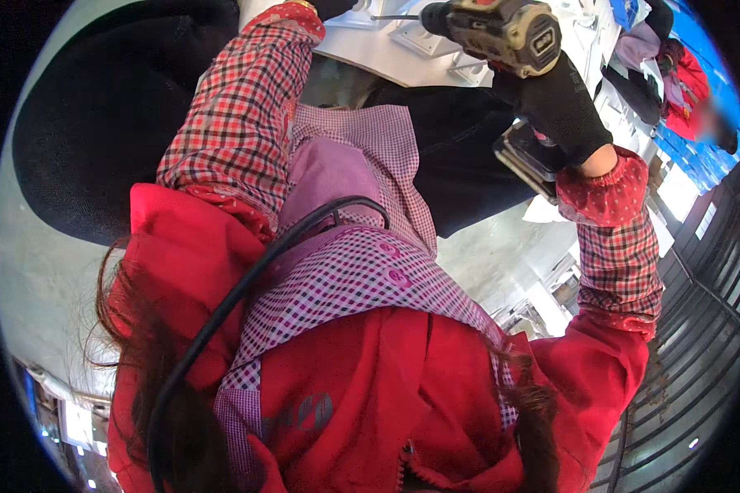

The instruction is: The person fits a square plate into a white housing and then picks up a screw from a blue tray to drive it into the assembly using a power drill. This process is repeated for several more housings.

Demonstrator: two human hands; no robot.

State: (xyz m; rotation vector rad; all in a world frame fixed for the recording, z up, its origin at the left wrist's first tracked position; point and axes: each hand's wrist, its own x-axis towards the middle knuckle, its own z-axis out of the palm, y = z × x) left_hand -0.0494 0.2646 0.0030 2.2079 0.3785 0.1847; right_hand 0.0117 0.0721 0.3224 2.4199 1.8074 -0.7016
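Note:
A cordless drill (510, 34) is in my right hand (557, 103), whose black-gloved fingers are wrapped round its handle. Its battery base (528, 158) shows below my wrist. The drill lies level, and its long thin bit points left over a white panel (370, 57) with raised white fittings (423, 37). At the top edge, just left of the bit's tip, my left hand (330, 6) is almost wholly cut off. Only a bit of its dark glove shows, so its fingers and anything in them are hidden.
Beyond my right hand, another person in a red top (689, 86) bends beside blue sheeting (719, 62) and more white parts. A black cable (247, 279) runs across my checked apron. Dark metal bars (691, 370) stand at the lower right.

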